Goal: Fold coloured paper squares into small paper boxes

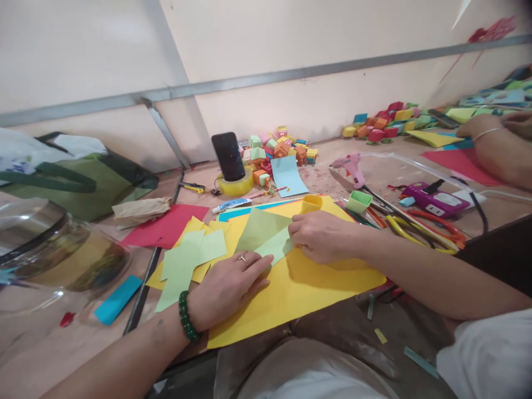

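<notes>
A folded sheet of light green paper [260, 230] lies on top of a large yellow sheet [316, 288] in front of me. My left hand [233, 282], wearing a ring and a green bead bracelet, rests flat with its fingers stretched over the near-left edge of the green paper. At the paper's right end, my right hand [324, 235] is closed with its fingertips pressed together on it; part of the paper is hidden under them. Cut light green pieces [187, 260] lie left of my left hand. Just beyond my right hand sits a small yellow folded paper box [311, 203].
A phone [228, 156] stands in a tape roll [236, 185], near a pile of coloured paper boxes [282, 149]. A glass jug [62, 249] stands left. Right are a pink glue gun [353, 169], scissors [399, 230], a purple power strip [436, 199] and another person's hand [494, 147].
</notes>
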`<control>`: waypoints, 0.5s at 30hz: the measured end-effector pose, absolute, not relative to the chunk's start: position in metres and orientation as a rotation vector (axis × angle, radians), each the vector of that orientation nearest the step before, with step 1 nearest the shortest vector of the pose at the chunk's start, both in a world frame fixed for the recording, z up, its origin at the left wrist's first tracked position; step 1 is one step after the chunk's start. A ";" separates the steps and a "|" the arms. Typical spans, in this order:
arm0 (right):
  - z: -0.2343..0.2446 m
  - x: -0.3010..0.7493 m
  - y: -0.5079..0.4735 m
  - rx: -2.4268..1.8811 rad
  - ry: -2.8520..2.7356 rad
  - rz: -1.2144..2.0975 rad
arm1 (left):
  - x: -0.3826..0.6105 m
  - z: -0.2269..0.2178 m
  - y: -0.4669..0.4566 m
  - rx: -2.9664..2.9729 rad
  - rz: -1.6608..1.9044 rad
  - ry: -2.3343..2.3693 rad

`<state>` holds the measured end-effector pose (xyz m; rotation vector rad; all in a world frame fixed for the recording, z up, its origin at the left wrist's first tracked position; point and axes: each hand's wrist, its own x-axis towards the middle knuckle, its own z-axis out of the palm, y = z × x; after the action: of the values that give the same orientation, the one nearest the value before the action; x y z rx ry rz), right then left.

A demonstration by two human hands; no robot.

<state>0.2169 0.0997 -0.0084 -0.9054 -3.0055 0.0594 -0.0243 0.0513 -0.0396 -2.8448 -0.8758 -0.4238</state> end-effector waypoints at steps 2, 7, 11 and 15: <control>-0.005 0.214 0.097 -0.928 -2.991 0.037 | -0.023 -0.039 0.051 -2.777 -0.399 -0.862; -0.009 0.209 0.094 -0.808 -2.927 -0.024 | -0.024 -0.035 0.050 -2.710 -0.426 -0.774; -0.016 0.212 0.100 -0.732 -2.953 -0.107 | -0.033 -0.030 0.055 -2.737 -0.478 -0.826; -0.022 0.212 0.099 -0.590 -2.939 -0.132 | -0.042 -0.024 0.060 -2.791 -0.433 -0.885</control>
<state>0.2120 0.0994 -0.0220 -0.5895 -2.9388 -0.1317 -0.0419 0.0599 -0.0245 -2.7910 -0.8848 -0.4333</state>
